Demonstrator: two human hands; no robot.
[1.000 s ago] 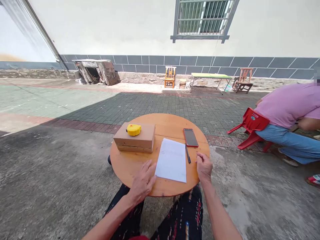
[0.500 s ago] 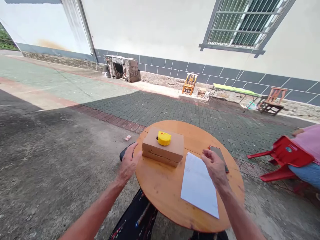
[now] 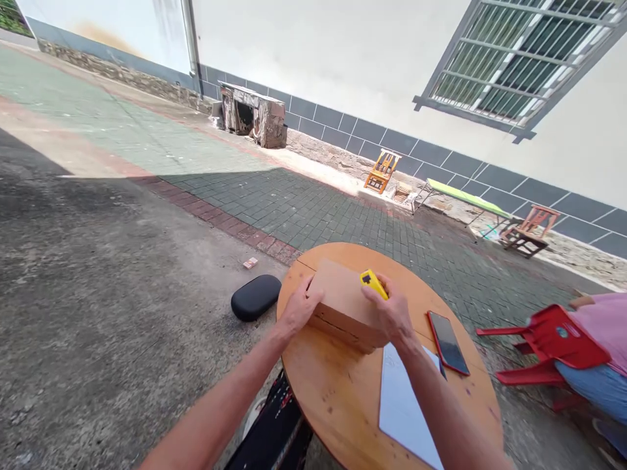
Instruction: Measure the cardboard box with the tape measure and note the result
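A round wooden table (image 3: 337,398) stands in front of me. On it lies a flat brown cardboard box (image 3: 343,303). My left hand (image 3: 301,307) grips the box's left end, fingers curled over its edge. My right hand (image 3: 389,313) is closed on a yellow tape measure (image 3: 373,283), lifted slightly above the box top. A white sheet of paper (image 3: 406,408) lies on the near right part of the table. A dark phone in a red case (image 3: 448,342) lies beside it, with a pen partly hidden by my right arm.
A black oval case (image 3: 255,297) lies on the concrete left of the table. A person in a pink shirt sits on a red plastic chair (image 3: 553,339) at the right. Wooden chairs (image 3: 382,171), a green folding table (image 3: 463,196) and a broken cabinet (image 3: 252,117) stand by the wall.
Both hands moved forward from the table's near edge to the box. My left hand took hold of the box end and my right hand picked the tape measure off it. The view swung left.
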